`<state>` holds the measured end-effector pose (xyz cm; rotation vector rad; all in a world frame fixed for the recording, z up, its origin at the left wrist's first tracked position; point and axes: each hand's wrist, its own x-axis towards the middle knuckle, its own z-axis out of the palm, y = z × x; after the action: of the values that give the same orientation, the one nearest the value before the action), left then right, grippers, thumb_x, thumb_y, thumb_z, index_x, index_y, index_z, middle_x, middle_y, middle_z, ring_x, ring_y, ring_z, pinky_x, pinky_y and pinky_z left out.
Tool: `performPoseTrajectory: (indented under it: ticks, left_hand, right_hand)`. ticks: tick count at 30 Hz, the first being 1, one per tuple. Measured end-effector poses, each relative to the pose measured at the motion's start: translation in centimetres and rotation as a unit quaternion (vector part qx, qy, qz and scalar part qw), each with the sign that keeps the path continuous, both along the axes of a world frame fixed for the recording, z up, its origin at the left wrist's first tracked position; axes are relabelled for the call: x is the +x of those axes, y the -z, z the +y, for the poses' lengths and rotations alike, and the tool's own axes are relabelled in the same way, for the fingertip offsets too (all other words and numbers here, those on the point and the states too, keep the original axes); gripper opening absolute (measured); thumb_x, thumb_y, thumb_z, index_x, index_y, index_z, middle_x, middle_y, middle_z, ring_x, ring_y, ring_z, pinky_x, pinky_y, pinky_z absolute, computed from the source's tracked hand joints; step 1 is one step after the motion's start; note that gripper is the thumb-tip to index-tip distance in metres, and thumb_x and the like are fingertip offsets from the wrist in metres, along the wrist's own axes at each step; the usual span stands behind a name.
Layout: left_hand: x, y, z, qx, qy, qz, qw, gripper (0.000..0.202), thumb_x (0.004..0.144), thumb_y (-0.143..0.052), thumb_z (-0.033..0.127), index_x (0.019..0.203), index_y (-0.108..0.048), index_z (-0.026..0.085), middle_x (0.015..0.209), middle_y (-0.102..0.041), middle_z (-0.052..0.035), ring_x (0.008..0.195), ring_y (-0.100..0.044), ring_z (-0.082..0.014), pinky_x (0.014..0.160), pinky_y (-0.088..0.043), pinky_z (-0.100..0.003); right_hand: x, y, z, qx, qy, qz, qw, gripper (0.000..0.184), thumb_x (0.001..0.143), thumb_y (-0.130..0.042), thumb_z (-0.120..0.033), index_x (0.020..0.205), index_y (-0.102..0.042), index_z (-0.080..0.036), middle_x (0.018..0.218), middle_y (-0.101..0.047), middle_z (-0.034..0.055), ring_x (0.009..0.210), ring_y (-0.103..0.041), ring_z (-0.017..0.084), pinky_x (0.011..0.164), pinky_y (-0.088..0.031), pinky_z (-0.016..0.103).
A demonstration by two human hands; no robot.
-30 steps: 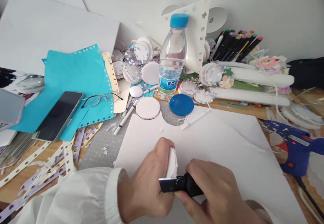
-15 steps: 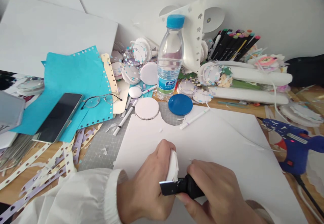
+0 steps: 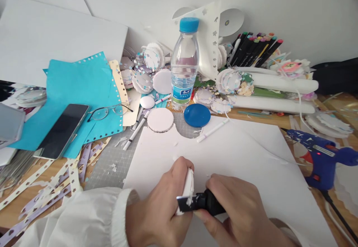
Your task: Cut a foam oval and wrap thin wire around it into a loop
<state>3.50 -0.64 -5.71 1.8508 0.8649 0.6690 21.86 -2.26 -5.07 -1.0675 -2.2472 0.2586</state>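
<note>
My left hand [image 3: 165, 198] is closed around a white foam-board disc [image 3: 189, 183], held on edge so that only its rim shows. In my right hand [image 3: 237, 206] is a black utility knife [image 3: 205, 202], its short blade pointing left across the lower part of the disc's rim. White shavings cling to the blade. Beneath both hands lies a large white foam board [image 3: 240, 154] with a rounded notch in its far edge. Another cut white disc [image 3: 160, 120] rests at that edge, and a blue round lid [image 3: 197, 115] lies by the notch.
A water bottle [image 3: 185, 64] stands behind the lid. A blue hot glue gun [image 3: 321, 157] with a cord is at the right. Glasses [image 3: 107, 112] and a phone [image 3: 63, 130] lie on blue paper [image 3: 78, 86] at the left. Markers [image 3: 256, 47] and decorated discs crowd the back.
The knife blade has moved slightly along the disc's rim, and shavings now stick to it. My left hand has tilted the disc a little. The view has shifted slightly.
</note>
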Motion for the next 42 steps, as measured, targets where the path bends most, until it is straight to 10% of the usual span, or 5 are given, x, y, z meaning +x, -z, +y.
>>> performPoseTrajectory:
  ticks: [25, 30, 42]
  left_hand:
    - [-0.3, -0.3, 1.1, 0.133, -0.013, -0.035, 0.99, 0.046, 0.059, -0.047, 0.017, 0.101, -0.031, 0.021, 0.084, -0.036, -0.0019, 0.063, -0.038, -0.0156, 0.051, -0.026, -0.03]
    - [-0.5, -0.8, 1.7, 0.124, 0.007, -0.005, 0.992, 0.043, 0.069, -0.05, 0.029, 0.108, -0.036, 0.019, 0.087, -0.041, -0.004, 0.07, -0.044, -0.0186, 0.056, -0.033, -0.031]
    - [-0.7, 0.5, 2.4, 0.135, 0.121, -0.063, 0.981, 0.108, 0.055, -0.059, 0.013, 0.147, -0.004, 0.019, 0.135, -0.039, -0.0185, 0.122, -0.047, -0.0324, 0.099, -0.044, -0.048]
  right_hand:
    - [1.6, -0.2, 0.7, -0.003, 0.022, 0.039, 0.999, 0.015, 0.092, -0.045, -0.031, 0.083, -0.044, -0.02, 0.057, -0.045, -0.0033, 0.043, -0.043, 0.012, 0.043, -0.03, 0.026]
    - [1.6, -0.4, 0.7, -0.001, 0.007, 0.029, 1.0, 0.016, 0.091, -0.046, -0.032, 0.08, -0.043, -0.02, 0.056, -0.043, -0.0036, 0.042, -0.041, 0.012, 0.041, -0.028, 0.026]
    - [1.0, 0.0, 0.0, -0.044, -0.014, 0.027, 0.999, 0.021, 0.081, -0.052, -0.026, 0.1, -0.051, -0.017, 0.065, -0.061, -0.0011, 0.051, -0.058, 0.015, 0.05, -0.043, 0.027]
